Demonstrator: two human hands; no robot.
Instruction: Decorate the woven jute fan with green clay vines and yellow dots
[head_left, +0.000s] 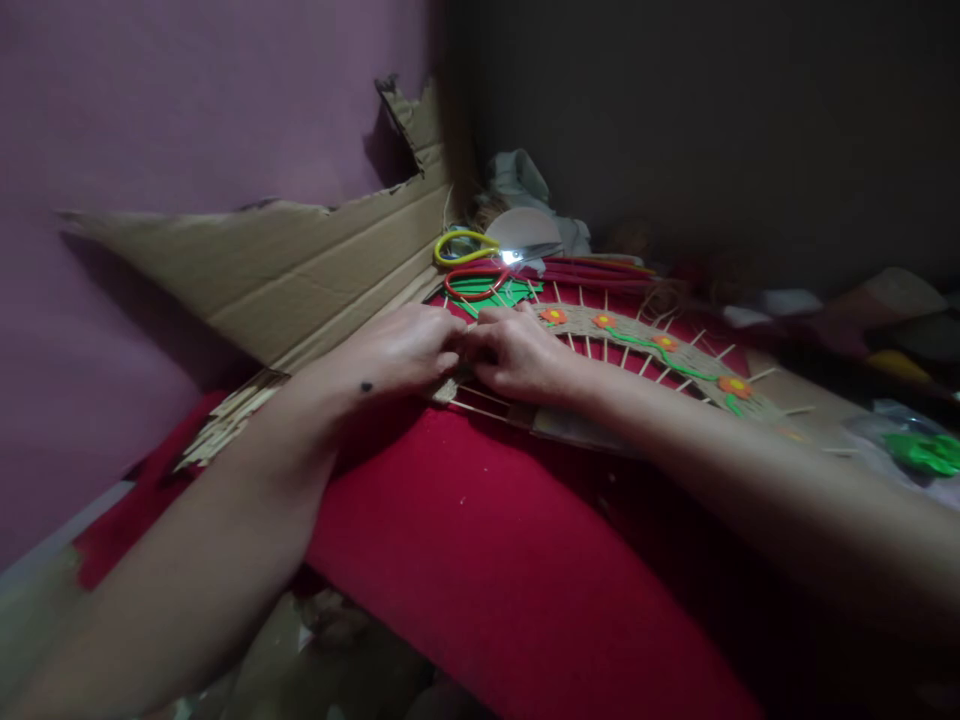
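My left hand [424, 345] and my right hand [514, 350] meet over the left end of a curved woven twine band [577, 318]. Both have curled fingers pinched together, and whatever lies between the fingertips is hidden. Thin wooden sticks [645, 365] poke out from both edges of the band. Orange flowers [665, 342] with yellow centres and a green wavy vine [679, 368] decorate it. Just beyond my hands lie scissors with one yellow and one red handle loop [476, 283], over green sheet pieces [517, 291].
A red cloth surface [480, 540] spreads beneath the work. Torn cardboard [300, 265] leans on the purple wall [187, 100] at left, with a bundle of sticks [229, 420] below. Coloured strips [600, 270] lie behind; a green bag [922, 453] sits at far right.
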